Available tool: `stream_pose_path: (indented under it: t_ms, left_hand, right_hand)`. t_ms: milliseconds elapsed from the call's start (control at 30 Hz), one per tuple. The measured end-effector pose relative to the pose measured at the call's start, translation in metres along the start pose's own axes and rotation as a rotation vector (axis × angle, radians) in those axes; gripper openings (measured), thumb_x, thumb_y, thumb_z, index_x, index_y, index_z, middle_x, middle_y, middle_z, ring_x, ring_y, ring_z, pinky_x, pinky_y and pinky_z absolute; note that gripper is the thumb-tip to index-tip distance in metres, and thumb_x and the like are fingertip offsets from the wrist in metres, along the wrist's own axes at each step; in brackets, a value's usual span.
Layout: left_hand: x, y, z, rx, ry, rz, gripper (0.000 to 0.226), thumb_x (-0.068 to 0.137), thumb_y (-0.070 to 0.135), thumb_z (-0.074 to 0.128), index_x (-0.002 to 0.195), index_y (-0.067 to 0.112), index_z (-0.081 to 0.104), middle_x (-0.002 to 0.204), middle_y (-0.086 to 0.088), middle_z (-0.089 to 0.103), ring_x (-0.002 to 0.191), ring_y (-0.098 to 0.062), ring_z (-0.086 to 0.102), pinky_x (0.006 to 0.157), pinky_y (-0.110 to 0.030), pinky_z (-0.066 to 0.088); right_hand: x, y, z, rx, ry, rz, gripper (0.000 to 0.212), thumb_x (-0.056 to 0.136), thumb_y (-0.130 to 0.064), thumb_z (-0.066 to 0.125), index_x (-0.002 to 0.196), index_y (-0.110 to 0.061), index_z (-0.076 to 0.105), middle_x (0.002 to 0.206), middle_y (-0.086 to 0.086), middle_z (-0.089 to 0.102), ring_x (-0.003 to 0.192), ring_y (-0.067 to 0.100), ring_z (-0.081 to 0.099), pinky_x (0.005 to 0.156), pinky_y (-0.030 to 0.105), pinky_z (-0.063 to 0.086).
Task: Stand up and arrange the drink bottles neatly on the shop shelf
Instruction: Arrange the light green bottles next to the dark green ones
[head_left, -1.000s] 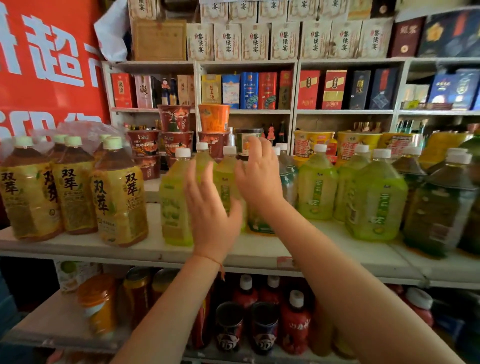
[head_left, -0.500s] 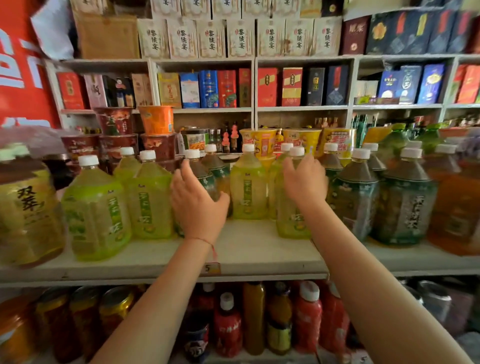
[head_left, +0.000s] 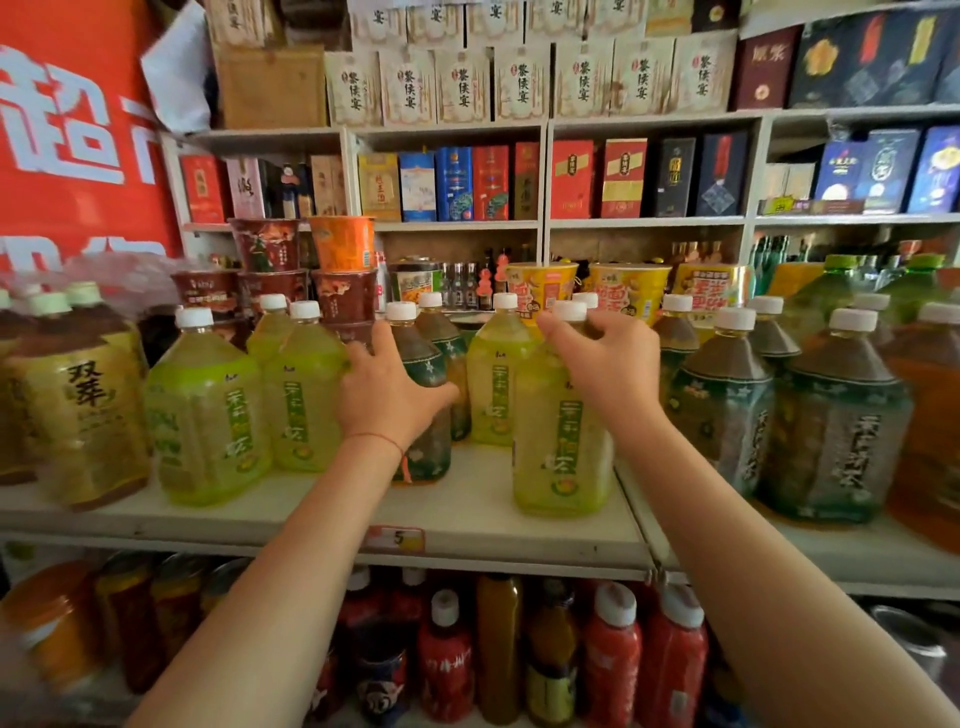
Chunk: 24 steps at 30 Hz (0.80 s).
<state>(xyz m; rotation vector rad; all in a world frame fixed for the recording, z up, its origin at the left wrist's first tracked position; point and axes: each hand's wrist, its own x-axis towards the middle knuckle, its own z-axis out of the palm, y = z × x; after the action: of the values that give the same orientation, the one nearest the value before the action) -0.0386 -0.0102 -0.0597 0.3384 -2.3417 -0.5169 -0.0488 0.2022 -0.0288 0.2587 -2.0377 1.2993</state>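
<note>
Shelf (head_left: 467, 525), drinks row: our left hand (head_left: 387, 400) wraps a dark green-labelled bottle (head_left: 423, 447), upright mid-shelf. Our right hand (head_left: 605, 364) pinches the neck of a yellow-green bottle (head_left: 561, 441) (upright, near the front edge). Noodle cups (head_left: 343, 249) behind.

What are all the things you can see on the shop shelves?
Light green tea bottles: at least five, white caps, middle shelf, left and centre.
Dark tea bottles: several, green labels, middle shelf, centre and right.
Brown tea bottles: a few, yellow labels, far left, plastic-wrapped.
Noodle cups: several, red, orange, yellow, behind the bottles.
Boxes: many, cream, red, blue, dark, upper shelves.
Small bottles: many, mostly red, lower shelf.
Red banner: one, upper left.
Price tag: one, shelf edge.
Left hand: on a dark bottle.
Right hand: gripping a light green bottle's top.
</note>
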Motion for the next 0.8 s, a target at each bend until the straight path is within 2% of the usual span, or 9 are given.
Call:
stream_pose_path:
  t_ms: [100, 200, 333, 467, 567, 633, 667, 733, 800]
  left_hand:
    - [-0.006, 0.008, 0.002, -0.083, -0.035, 0.081, 0.103, 0.069, 0.067, 0.077, 0.148, 0.024, 0.028, 0.136, -0.011, 0.047, 0.112, -0.033, 0.059, 0.080, -0.038, 0.052]
    - [-0.011, 0.021, 0.011, -0.271, -0.106, 0.144, 0.097, 0.069, 0.068, 0.078, 0.146, 0.028, 0.035, 0.138, -0.005, 0.049, 0.116, -0.027, 0.056, 0.090, -0.038, 0.050]
    - [-0.010, 0.032, 0.022, -0.504, -0.206, 0.200, 0.075, 0.082, 0.058, 0.072, 0.144, 0.026, 0.045, 0.142, -0.002, 0.051, 0.127, -0.020, 0.049, 0.102, -0.033, 0.042]
    - [-0.023, 0.034, 0.033, -0.701, -0.331, 0.171, 0.050, 0.097, 0.040, 0.063, 0.144, 0.028, 0.050, 0.125, 0.003, 0.059, 0.115, -0.019, 0.060, 0.098, -0.041, 0.053]
    - [-0.028, 0.026, 0.020, -0.908, -0.265, 0.061, 0.028, 0.106, 0.036, 0.046, 0.120, 0.023, 0.067, 0.107, 0.007, 0.069, 0.101, -0.010, 0.067, 0.091, -0.035, 0.056]
    - [-0.032, 0.017, 0.001, -1.032, -0.191, -0.007, 0.035, 0.109, 0.035, 0.039, 0.105, 0.021, 0.071, 0.096, 0.006, 0.073, 0.085, -0.001, 0.069, 0.075, -0.020, 0.055]
    - [-0.033, 0.010, -0.009, -1.048, -0.157, -0.008, 0.036, 0.109, 0.034, 0.038, 0.102, 0.022, 0.071, 0.094, 0.007, 0.073, 0.083, 0.002, 0.068, 0.072, -0.016, 0.052]
    - [-0.035, -0.006, -0.024, -1.027, -0.122, 0.046, 0.033, 0.107, 0.036, 0.040, 0.104, 0.025, 0.071, 0.098, 0.009, 0.072, 0.092, 0.004, 0.066, 0.081, -0.018, 0.051]
    - [-0.033, -0.028, -0.035, -0.971, -0.110, 0.088, 0.035, 0.098, 0.041, 0.044, 0.119, 0.025, 0.067, 0.112, 0.009, 0.070, 0.107, -0.002, 0.063, 0.094, -0.027, 0.050]
  right_hand:
    - [-0.002, -0.012, -0.003, 0.054, -0.043, -0.022, 0.050, 0.084, -0.052, 0.072, 0.057, -0.014, 0.054, 0.055, 0.000, 0.052, 0.052, 0.012, 0.045, 0.053, 0.031, 0.040]
    - [-0.001, -0.018, -0.013, 0.082, -0.053, -0.043, 0.051, 0.083, -0.051, 0.074, 0.049, -0.021, 0.049, 0.043, -0.013, 0.045, 0.041, 0.001, 0.038, 0.046, 0.018, 0.033]
    - [0.001, -0.016, -0.026, 0.088, -0.044, -0.088, 0.049, 0.083, -0.052, 0.073, 0.061, -0.010, 0.061, 0.052, -0.007, 0.051, 0.047, 0.006, 0.043, 0.049, 0.023, 0.036]
    - [-0.008, -0.016, -0.020, 0.104, -0.070, -0.095, 0.047, 0.083, -0.048, 0.074, 0.051, -0.022, 0.052, 0.047, -0.012, 0.045, 0.041, 0.001, 0.037, 0.044, 0.018, 0.033]
    - [-0.018, -0.022, -0.001, 0.159, -0.078, -0.108, 0.049, 0.084, -0.048, 0.074, 0.051, -0.021, 0.049, 0.046, -0.011, 0.043, 0.043, 0.003, 0.036, 0.046, 0.023, 0.033]
    - [-0.024, -0.032, 0.018, 0.192, -0.073, -0.118, 0.050, 0.083, -0.048, 0.074, 0.054, -0.016, 0.049, 0.049, -0.007, 0.044, 0.046, 0.007, 0.036, 0.049, 0.027, 0.034]
    - [-0.027, -0.039, 0.030, 0.211, -0.069, -0.124, 0.050, 0.083, -0.049, 0.074, 0.055, -0.015, 0.049, 0.050, -0.005, 0.044, 0.047, 0.007, 0.036, 0.049, 0.029, 0.035]
    - [-0.031, -0.052, 0.052, 0.253, -0.064, -0.134, 0.052, 0.083, -0.051, 0.073, 0.057, -0.011, 0.052, 0.051, 0.002, 0.049, 0.047, 0.010, 0.038, 0.049, 0.034, 0.041]
    - [-0.035, -0.066, 0.078, 0.284, -0.075, -0.149, 0.053, 0.082, -0.054, 0.072, 0.064, -0.005, 0.059, 0.057, 0.009, 0.059, 0.050, 0.017, 0.045, 0.053, 0.041, 0.047]
